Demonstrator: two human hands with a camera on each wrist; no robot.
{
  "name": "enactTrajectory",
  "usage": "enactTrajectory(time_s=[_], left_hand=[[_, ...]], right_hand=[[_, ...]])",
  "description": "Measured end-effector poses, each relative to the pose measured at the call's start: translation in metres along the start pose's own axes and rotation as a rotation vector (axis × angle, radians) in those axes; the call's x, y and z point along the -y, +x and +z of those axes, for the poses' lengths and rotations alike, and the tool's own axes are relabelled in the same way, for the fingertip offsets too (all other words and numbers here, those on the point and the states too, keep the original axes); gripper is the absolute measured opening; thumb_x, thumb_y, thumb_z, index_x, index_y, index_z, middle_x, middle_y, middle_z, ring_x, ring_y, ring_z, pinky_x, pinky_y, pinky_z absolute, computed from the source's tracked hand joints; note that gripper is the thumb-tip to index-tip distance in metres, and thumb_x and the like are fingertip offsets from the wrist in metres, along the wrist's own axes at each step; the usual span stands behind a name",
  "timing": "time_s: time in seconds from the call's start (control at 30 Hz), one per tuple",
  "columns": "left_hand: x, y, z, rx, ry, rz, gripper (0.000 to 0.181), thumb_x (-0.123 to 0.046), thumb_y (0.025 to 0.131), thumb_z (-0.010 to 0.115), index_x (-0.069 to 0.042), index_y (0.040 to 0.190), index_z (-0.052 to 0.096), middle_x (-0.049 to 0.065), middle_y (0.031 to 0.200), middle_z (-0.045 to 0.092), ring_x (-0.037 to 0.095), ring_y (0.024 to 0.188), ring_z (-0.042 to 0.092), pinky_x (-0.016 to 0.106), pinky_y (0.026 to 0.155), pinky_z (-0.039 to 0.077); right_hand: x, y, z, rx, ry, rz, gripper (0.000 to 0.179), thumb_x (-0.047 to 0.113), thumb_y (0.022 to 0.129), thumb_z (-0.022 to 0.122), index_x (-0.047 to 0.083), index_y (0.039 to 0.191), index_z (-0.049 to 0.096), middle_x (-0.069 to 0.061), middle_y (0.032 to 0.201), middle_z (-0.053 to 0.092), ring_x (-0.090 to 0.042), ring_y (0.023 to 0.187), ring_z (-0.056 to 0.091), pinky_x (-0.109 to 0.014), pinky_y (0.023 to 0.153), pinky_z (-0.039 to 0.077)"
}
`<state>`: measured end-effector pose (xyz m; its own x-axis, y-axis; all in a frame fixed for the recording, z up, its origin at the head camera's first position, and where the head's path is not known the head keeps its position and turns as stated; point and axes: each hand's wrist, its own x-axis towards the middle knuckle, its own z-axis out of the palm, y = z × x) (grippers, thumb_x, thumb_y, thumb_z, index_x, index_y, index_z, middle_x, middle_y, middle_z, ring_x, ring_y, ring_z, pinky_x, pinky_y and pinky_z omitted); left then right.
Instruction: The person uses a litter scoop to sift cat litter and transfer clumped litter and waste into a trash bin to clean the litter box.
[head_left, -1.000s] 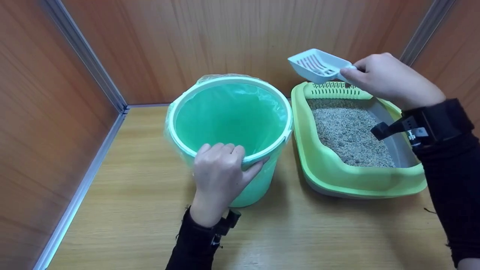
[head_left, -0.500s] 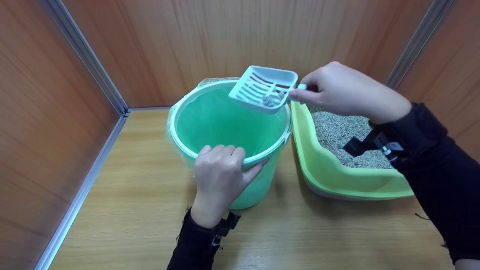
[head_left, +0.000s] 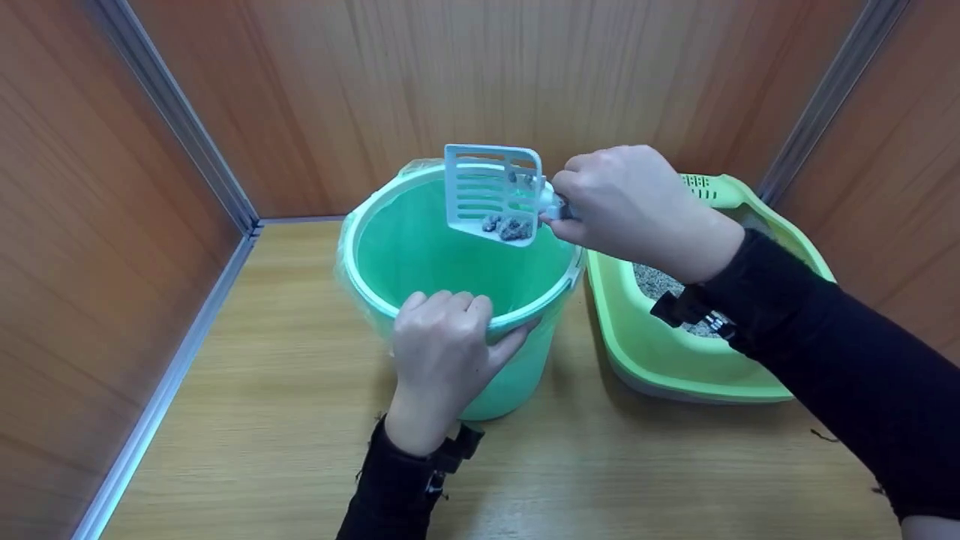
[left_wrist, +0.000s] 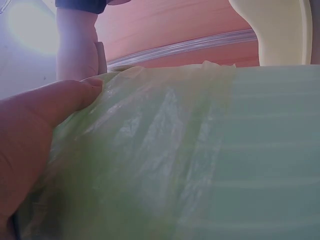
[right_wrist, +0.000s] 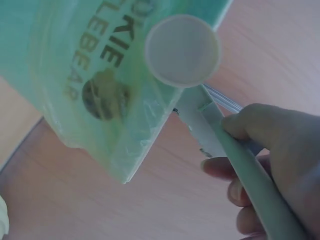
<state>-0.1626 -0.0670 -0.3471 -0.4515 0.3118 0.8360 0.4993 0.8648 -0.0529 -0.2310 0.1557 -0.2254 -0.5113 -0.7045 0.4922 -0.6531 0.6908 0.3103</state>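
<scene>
My right hand (head_left: pixel 630 206) grips the handle of a light blue slotted litter scoop (head_left: pixel 491 161), tilted above the mouth of a green bin (head_left: pixel 517 375). Grey litter clumps (head_left: pixel 514 228) lie along the scoop's lower side. In the right wrist view the fingers wrap the scoop handle (right_wrist: pixel 250 175). My left hand (head_left: pixel 446 345) holds the bin's near rim, fingers over the top and thumb along the outside. A clear plastic liner (left_wrist: pixel 150 130) folds over the rim and covers the bin's inside. The bin's bottom is out of sight.
Right of the bin stands a green litter box (head_left: pixel 697 367) with grey litter (head_left: pixel 656 281), partly hidden by my right arm. Wooden panels (head_left: pixel 375 75) with metal edging close in the back and sides. Wooden floor (head_left: pixel 285 390) lies in front and to the left.
My right hand has carried the scoop left from above the litter box to over the bin and tipped it sideways, the clumps now at its lower side. The left hand stays on the rim.
</scene>
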Motion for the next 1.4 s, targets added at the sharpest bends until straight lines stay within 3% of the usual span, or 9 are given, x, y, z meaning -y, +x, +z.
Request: enactTrajectory(time_s=[0.27,0.5,0.77,0.97,1.07,1.17,1.33,1.4], left_hand=[[-0.001,0.001,0.001,0.023,0.005,-0.005,0.063,-0.064,0.084,0.074,-0.011,0.058,0.052,0.002,0.051,0.043,0.022,0.048,0.045,0.032,0.051,0.033],[0.0,0.002,0.002,0.021,0.004,-0.005,0.063,-0.064,0.085,0.074,-0.012,0.057,0.052,0.001,0.05,0.042,0.021,0.047,0.044,0.032,0.051,0.032],[0.0,0.002,0.005,-0.021,-0.001,0.007,0.064,-0.061,0.084,0.076,-0.013,0.055,0.046,0.0,0.05,0.037,0.021,0.045,0.039,0.032,0.05,0.028],[-0.001,0.002,0.008,-0.047,-0.001,0.016,0.064,-0.06,0.084,0.076,-0.013,0.055,0.043,-0.001,0.05,0.035,0.02,0.044,0.037,0.033,0.049,0.027],[-0.001,0.002,0.008,-0.034,-0.002,0.017,0.064,-0.061,0.084,0.076,-0.013,0.055,0.044,-0.001,0.05,0.036,0.02,0.045,0.039,0.033,0.049,0.027],[-0.001,0.002,0.007,-0.023,-0.003,0.016,0.063,-0.061,0.085,0.075,-0.014,0.056,0.045,-0.001,0.05,0.037,0.02,0.045,0.04,0.033,0.049,0.028],[0.0,0.002,0.005,-0.017,-0.004,0.008,0.062,-0.06,0.086,0.075,-0.014,0.056,0.045,-0.001,0.05,0.037,0.02,0.046,0.04,0.034,0.05,0.027],[0.0,0.003,0.005,-0.015,-0.009,0.005,0.062,-0.06,0.086,0.075,-0.014,0.056,0.045,-0.001,0.05,0.037,0.02,0.046,0.041,0.033,0.05,0.028]], right_hand=[[0.002,0.001,0.002,-0.053,-0.105,-0.109,0.024,0.017,0.087,0.07,0.001,0.07,0.063,-0.008,0.06,0.051,-0.022,0.05,0.041,-0.031,0.044,0.033],[0.008,-0.001,0.004,-0.128,-0.297,-0.26,0.02,0.011,0.087,0.069,-0.001,0.073,0.061,-0.009,0.062,0.05,-0.022,0.054,0.04,-0.031,0.044,0.034],[0.013,0.0,0.008,-0.142,-0.452,-0.359,0.016,0.008,0.094,0.068,-0.002,0.081,0.067,-0.007,0.063,0.046,-0.021,0.056,0.039,-0.029,0.046,0.034],[0.013,-0.004,0.012,-0.193,-0.493,-0.414,0.013,0.003,0.094,0.062,0.001,0.083,0.069,-0.004,0.063,0.045,-0.02,0.058,0.038,-0.03,0.046,0.032],[0.011,-0.005,0.013,-0.176,-0.457,-0.386,0.014,0.006,0.095,0.064,-0.001,0.083,0.069,-0.005,0.063,0.047,-0.021,0.058,0.04,-0.03,0.046,0.034],[0.005,-0.005,0.01,-0.168,-0.333,-0.299,0.017,0.011,0.092,0.068,-0.003,0.084,0.069,-0.009,0.067,0.056,-0.024,0.059,0.047,-0.032,0.045,0.038],[-0.018,-0.011,-0.007,-0.208,-0.113,-0.044,0.024,0.02,0.089,0.07,0.001,0.074,0.066,-0.01,0.067,0.059,-0.027,0.058,0.05,-0.039,0.043,0.039],[-0.031,-0.016,-0.019,-0.155,-0.096,0.091,0.032,0.025,0.093,0.067,0.004,0.07,0.063,-0.007,0.063,0.055,-0.025,0.054,0.046,-0.039,0.043,0.035]])
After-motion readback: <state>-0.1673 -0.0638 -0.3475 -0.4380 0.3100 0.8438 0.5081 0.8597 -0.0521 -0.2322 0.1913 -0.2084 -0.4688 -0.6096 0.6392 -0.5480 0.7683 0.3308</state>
